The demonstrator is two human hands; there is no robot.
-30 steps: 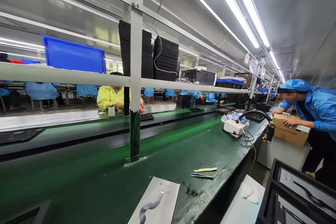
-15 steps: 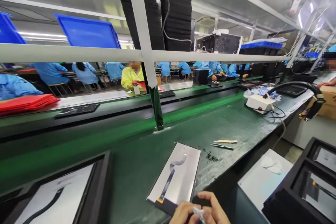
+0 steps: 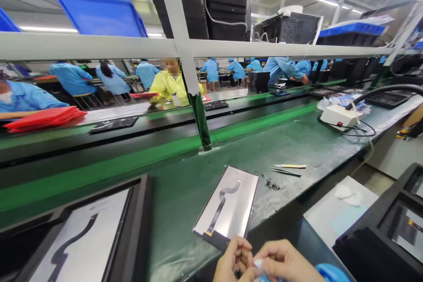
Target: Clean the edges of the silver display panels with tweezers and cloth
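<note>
Both hands meet at the bottom edge, by the near end of a silver display panel (image 3: 233, 205). My right hand (image 3: 286, 260) is closed, thumb and fingers pinching a small crumpled white piece (image 3: 258, 263); whether it is cloth or film I cannot tell. My left hand (image 3: 233, 259) is closed too, its curled fingers against the same piece. A grey ribbon cable (image 3: 220, 209) with a gold-coloured end runs over the panel, which lies flat on the green bench (image 3: 175, 211).
Tweezers (image 3: 287, 171) and a yellow-handled tool (image 3: 291, 166) lie beyond black scraps (image 3: 272, 185). At left, a black foam tray (image 3: 140, 224) holds another panel; black trays (image 3: 360, 238) stand at right. A shelf post (image 3: 200, 128) meets the bench. A white box (image 3: 339, 116) sits farther back.
The camera view has shifted, so the bench appears higher. My right hand has drawn out to the right, showing a blue cuff. The white piece stays between the fingers.
</note>
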